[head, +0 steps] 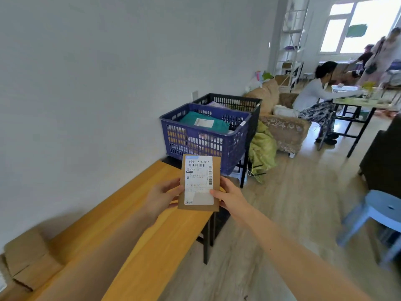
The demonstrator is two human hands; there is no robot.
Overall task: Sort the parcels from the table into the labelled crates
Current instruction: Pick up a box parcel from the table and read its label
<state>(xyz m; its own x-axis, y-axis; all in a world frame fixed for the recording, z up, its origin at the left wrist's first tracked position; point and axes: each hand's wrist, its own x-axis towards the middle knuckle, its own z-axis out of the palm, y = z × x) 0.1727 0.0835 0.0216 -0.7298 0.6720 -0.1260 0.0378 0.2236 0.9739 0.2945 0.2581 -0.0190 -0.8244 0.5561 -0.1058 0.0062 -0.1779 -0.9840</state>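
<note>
A flat brown cardboard parcel (217, 170) with a white shipping label is held upright in front of me, above the far end of the wooden table (138, 224). My left hand (162, 197) grips its left edge and my right hand (231, 197) pinches its right edge. Just beyond it stands a blue crate (204, 140) holding a teal parcel (202, 122) and others. A black crate (238, 103) sits right behind the blue one, with a pale parcel inside.
Brown cardboard boxes (28, 259) lie at the table's near left. A blue stool (377, 211) stands on the floor at right. A yellow-green sack (262, 148) and a patterned sofa (286, 129) lie past the crates. People sit and stand at a far table (360, 101).
</note>
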